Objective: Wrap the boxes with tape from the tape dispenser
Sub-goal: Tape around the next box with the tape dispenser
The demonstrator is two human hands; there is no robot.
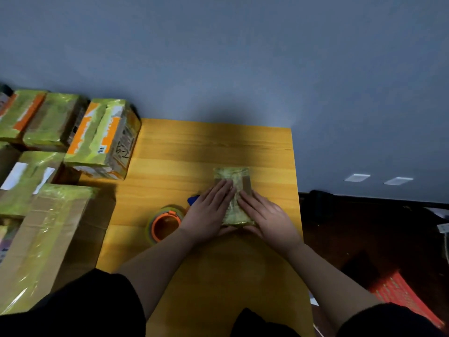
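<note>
A small box [233, 177] wrapped in yellowish tape lies on the wooden table [194, 147], right of centre. My left hand [209, 212] lies flat on its left half with straight fingers. My right hand [267, 217] presses flat on its right half. Both thumbs reach under the box's near edge. The tape dispenser [165, 223], an orange frame with a yellowish roll and a blue handle tip, lies on the table just left of my left hand.
Several larger taped cardboard boxes [104, 139] are stacked along the table's left side, one big box [48, 234] nearest me. A grey wall stands behind the table. Dark floor and a red basket [403, 295] lie to the right.
</note>
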